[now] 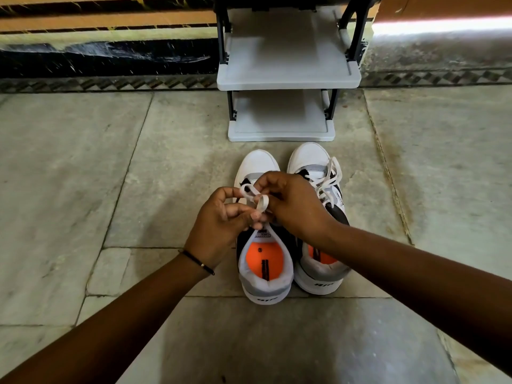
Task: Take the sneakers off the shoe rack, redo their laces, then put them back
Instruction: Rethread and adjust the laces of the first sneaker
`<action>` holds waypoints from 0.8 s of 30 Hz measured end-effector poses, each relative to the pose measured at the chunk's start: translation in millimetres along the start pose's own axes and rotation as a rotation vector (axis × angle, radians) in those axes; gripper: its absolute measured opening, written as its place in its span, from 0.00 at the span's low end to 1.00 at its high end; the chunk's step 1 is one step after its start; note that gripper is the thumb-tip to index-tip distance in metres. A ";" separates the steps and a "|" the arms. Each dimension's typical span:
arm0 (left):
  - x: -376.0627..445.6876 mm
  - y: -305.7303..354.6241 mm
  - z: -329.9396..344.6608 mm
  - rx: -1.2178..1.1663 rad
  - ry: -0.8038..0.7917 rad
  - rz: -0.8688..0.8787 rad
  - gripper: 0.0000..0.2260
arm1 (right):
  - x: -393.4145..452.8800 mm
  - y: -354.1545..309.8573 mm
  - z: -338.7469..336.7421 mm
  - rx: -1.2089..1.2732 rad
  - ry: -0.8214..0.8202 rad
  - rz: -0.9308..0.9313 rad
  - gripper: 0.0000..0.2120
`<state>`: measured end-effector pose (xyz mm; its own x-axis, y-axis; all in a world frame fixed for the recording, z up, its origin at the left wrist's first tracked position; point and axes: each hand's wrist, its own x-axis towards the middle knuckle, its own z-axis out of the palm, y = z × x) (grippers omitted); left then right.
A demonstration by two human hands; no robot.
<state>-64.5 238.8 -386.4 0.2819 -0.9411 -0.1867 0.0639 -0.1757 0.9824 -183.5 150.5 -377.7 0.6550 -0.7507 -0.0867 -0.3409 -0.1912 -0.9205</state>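
Two white, grey and black sneakers with orange insoles stand side by side on the stone floor, toes toward the rack. Over the left sneaker (259, 164) my left hand (219, 225) and my right hand (291, 203) each pinch a part of its white lace (261, 203), which forms loops between my fingers. The right sneaker (310, 156) has its lace (331, 178) in a bow on top, lying partly under my right wrist. The grey shoe rack (288, 79) stands just beyond the sneakers, its two visible shelves bare.
Grey stone floor slabs (110, 162) spread to both sides. A wall with a dark base and an orange band (97, 20) runs behind the rack. A patterned tile border (110, 83) edges the floor.
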 end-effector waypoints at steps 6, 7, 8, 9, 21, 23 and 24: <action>5.5 4.2 -2.5 0.088 0.019 -0.049 0.11 | 7.9 -9.1 -14.2 -0.257 -0.217 -0.115 0.09; 6.3 4.2 -3.4 0.113 0.028 -0.046 0.10 | 9.4 -11.2 -17.6 -0.311 -0.269 -0.149 0.10; 7.0 4.4 -4.3 0.131 0.037 -0.042 0.08 | 10.3 -13.0 -21.3 -0.356 -0.318 -0.174 0.10; 7.8 4.9 -4.9 0.148 0.046 -0.037 0.07 | 11.0 -13.9 -25.0 -0.378 -0.360 -0.179 0.10; 8.1 11.3 -5.7 -0.025 0.040 -0.018 0.07 | 9.6 -8.0 -25.4 -0.150 -0.181 0.021 0.08; 7.0 11.7 -6.8 -0.074 0.008 -0.019 0.07 | 9.6 -5.8 -24.1 -0.101 -0.165 0.053 0.07; 6.2 12.0 -7.2 -0.080 -0.005 -0.019 0.07 | 9.5 -4.6 -22.7 -0.086 -0.166 0.062 0.08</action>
<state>-55.1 232.9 -375.8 0.2752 -0.9393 -0.2048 0.1458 -0.1698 0.9746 -191.0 129.9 -365.7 0.7306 -0.6495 -0.2107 -0.4360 -0.2063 -0.8760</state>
